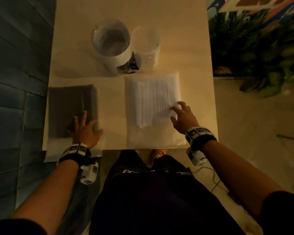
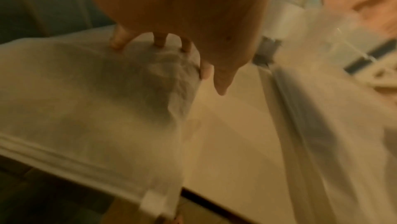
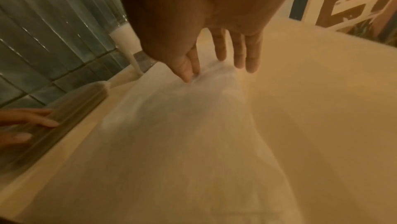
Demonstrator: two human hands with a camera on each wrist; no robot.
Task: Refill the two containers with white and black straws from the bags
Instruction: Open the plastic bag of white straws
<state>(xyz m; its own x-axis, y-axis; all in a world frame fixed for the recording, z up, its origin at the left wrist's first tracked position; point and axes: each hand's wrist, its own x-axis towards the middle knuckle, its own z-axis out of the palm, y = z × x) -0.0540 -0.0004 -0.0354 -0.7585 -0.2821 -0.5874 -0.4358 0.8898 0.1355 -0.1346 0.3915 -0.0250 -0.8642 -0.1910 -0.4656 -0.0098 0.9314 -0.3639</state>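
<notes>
Both straw bags flat on the table (image 1: 109, 102), one hand on each.

Bag of black straws (image 1: 71, 107) lies at the near left; left hand (image 1: 86, 129) is laid on its near right corner, fingertips (image 2: 117, 44) pressed onto the plastic, nothing clenched. Bag of white straws (image 1: 153, 106) lies at the near right; its film is pinched between thumb and forefinger of the right hand (image 1: 182, 116), other fingers (image 3: 239, 52) spread above it. The two clear containers (image 1: 112, 43) (image 1: 147, 43) are seen upright just beyond the bags, side by side; contents blurred, cannot be told.
</notes>
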